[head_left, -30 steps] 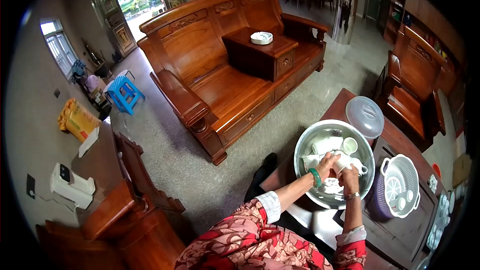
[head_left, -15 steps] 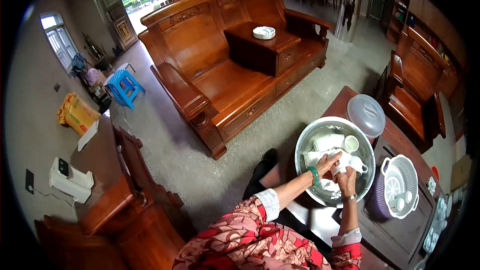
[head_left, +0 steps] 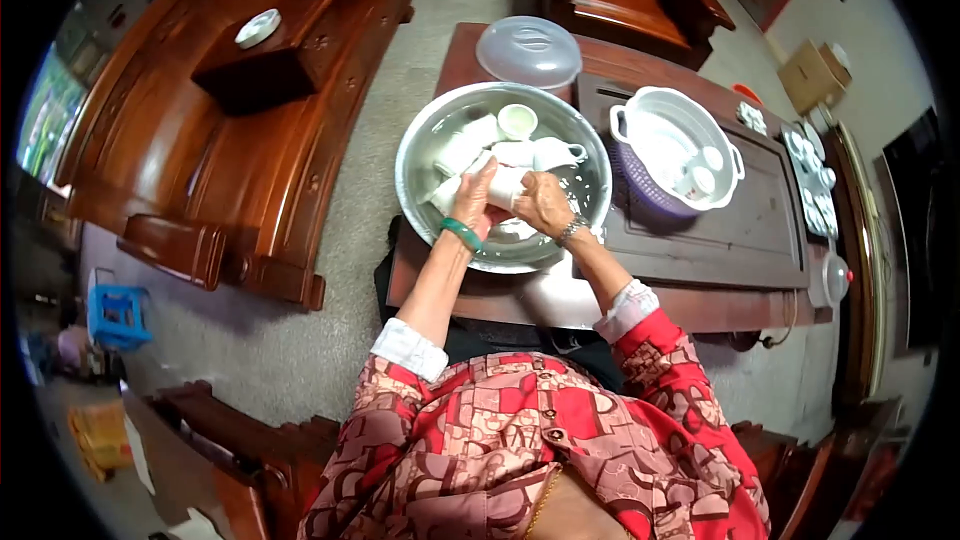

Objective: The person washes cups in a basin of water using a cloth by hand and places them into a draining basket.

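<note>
A large metal basin (head_left: 408, 155) of water stands on the table's left part. Over it, my left hand (head_left: 476, 196), with a green bangle at the wrist, is closed around one side of a white cup (head_left: 507, 186). My right hand (head_left: 543, 204) grips the same cup from the other side, its fingers partly hidden. Beyond my hands in the basin are another cup (head_left: 517, 121) with its mouth up, a white cup with a handle (head_left: 556, 153), and a white vessel lying on its side (head_left: 460, 145).
Right of the basin, a white and purple strainer basket (head_left: 668, 206) holds small white cups (head_left: 700, 180). A clear lid (head_left: 529, 52) lies behind the basin. On the dark table (head_left: 700, 258), a tray of cups (head_left: 811, 180) sits at the far right. A wooden sofa (head_left: 240, 140) stands left.
My view has swung to the right, so the basin and table now sit nearer the middle. Both hands stay on the white cup over the basin.
</note>
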A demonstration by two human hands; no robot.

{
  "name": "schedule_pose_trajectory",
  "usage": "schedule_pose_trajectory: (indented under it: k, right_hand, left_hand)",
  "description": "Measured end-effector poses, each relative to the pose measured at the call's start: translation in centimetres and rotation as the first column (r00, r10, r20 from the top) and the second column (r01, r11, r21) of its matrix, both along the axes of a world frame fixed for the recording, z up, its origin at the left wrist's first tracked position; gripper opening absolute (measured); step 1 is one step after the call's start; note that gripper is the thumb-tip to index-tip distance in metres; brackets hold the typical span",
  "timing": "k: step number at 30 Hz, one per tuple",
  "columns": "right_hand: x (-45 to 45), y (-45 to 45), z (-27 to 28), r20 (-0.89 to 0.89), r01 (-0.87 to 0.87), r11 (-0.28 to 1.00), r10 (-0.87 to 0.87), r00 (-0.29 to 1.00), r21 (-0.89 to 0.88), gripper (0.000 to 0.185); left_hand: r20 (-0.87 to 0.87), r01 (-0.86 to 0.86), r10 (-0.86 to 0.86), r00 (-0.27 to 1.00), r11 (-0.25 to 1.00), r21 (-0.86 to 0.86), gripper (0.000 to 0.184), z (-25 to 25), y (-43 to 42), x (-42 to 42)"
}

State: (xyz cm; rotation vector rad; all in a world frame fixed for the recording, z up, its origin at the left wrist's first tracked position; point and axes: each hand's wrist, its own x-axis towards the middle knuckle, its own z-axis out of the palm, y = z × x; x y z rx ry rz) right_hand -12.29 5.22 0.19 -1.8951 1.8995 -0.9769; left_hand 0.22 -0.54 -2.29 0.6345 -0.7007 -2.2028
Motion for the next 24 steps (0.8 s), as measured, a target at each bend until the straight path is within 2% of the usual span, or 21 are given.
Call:
schedule_pose_trajectory:
  k: [1,2,4,5,6,8,9,10,11,12,13,14,15,16,17,18,19,20,22,23,24]
  right_hand:
    - [0.3,0.1,-0.2,0.211,-0.022,1.0,0.019,0.977,0.009,0.019]
    - [0.5,0.0,-0.3,0.624,-0.056,0.974,-0.096,0.776,0.22,0.016]
    - [0.9,0.8,2.6,0.817,-0.097,0.924,-0.273,0.507,0.369,0.011]
    - [0.7,0.8,2.4,0.907,-0.174,0.925,-0.271,0.322,0.338,0.012]
    - [0.6,1.0,2.1,0.96,-0.279,0.92,-0.248,0.131,0.276,0.014]
    - [0.9,1.2,2.4,0.979,-0.295,0.934,-0.197,0.05,0.203,0.013]
    - [0.8,0.7,1.6,0.977,-0.282,0.938,-0.174,0.122,0.203,0.016]
    - [1.4,0.6,2.6,0.928,-0.158,0.952,-0.205,0.313,0.263,0.016]
    - [1.0,0.5,2.2,0.748,-0.055,0.988,-0.074,0.66,0.147,0.016]
    - [0.7,0.4,1.9,0.423,-0.009,1.0,0.009,0.906,0.0,0.016]
    - [0.6,0.3,1.6,0.142,0.066,0.998,-0.065,0.988,-0.007,0.017]
    - [0.5,0.1,1.4,-0.152,0.132,0.991,-0.135,0.979,-0.036,0.017]
    - [0.4,0.1,1.5,-0.13,0.137,0.99,-0.131,0.983,0.039,0.02]
    - [0.3,-0.3,0.9,-0.129,0.141,0.989,-0.135,0.982,0.039,0.02]
    - [0.1,-0.8,-0.2,0.05,0.119,0.992,-0.117,0.992,-0.039,0.019]
    - [0.4,-0.6,0.2,0.228,0.111,0.987,-0.082,0.97,-0.117,0.018]
    - [0.2,-0.1,1.2,0.643,-0.004,0.981,-0.126,0.756,0.196,0.015]
    - [-0.2,-0.2,1.2,0.819,-0.07,0.945,-0.239,0.522,0.321,0.016]
    - [0.1,0.5,1.6,0.953,-0.118,0.968,-0.189,0.237,0.221,0.017]
    - [0.1,0.5,1.4,0.953,-0.118,0.967,-0.195,0.233,0.227,0.017]
    - [0.1,0.2,1.1,0.914,-0.093,0.959,-0.222,0.34,0.267,0.015]
  left_hand:
    - [-0.007,-0.037,0.037,0.999,0.999,-0.034,0.048,0.3,0.4,0.0]
    - [-0.042,-0.018,0.015,0.999,0.998,-0.066,0.049,0.2,0.2,0.3]
    - [-0.239,0.092,-0.089,0.967,0.996,0.002,0.049,1.2,0.0,1.2]
    - [-0.29,0.146,-0.157,0.944,0.988,-0.058,0.049,1.2,-0.5,1.5]
    - [-0.299,0.13,-0.167,0.939,0.982,-0.14,0.052,2.2,-0.3,1.3]
    - [-0.294,0.069,-0.122,0.948,0.98,-0.184,0.053,2.6,-0.6,1.2]
    - [-0.304,0.083,-0.133,0.943,0.981,-0.173,0.057,2.1,-1.1,1.1]
    - [-0.287,0.109,-0.16,0.945,0.977,-0.186,0.057,2.1,-1.2,1.4]
    - [-0.257,0.098,-0.133,0.957,0.984,-0.146,0.057,2.0,-1.2,1.1]
    - [-0.226,0.086,-0.109,0.968,0.99,-0.109,0.056,2.0,-1.2,0.8]
    - [-0.174,0.125,-0.13,0.976,0.991,-0.041,0.055,2.0,-1.3,0.7]
    - [-0.062,0.065,-0.063,0.996,0.997,0.043,0.055,1.9,-1.1,0.2]
    - [-0.024,0.054,-0.053,0.998,0.997,0.061,0.055,2.1,-0.8,-0.2]
    - [0.013,0.04,-0.041,0.999,0.996,0.076,0.055,2.3,-0.7,-0.5]
    - [0.012,0.043,-0.044,0.999,0.996,0.077,0.055,2.2,-0.8,-0.5]
    - [-0.089,0.075,-0.071,0.994,0.996,0.048,0.054,2.0,-0.7,-0.4]
    - [-0.186,0.106,-0.101,0.977,0.994,0.018,0.053,1.7,-0.6,-0.2]
    - [-0.181,0.11,-0.105,0.978,0.994,0.022,0.053,1.5,-0.4,0.0]
    - [-0.156,0.085,-0.111,0.981,0.983,-0.163,0.05,2.0,-0.1,0.1]
    - [-0.151,0.094,-0.129,0.98,0.971,-0.222,0.046,2.0,-0.2,0.2]
    - [-0.148,0.094,-0.128,0.981,0.972,-0.216,0.046,1.9,-0.2,0.1]
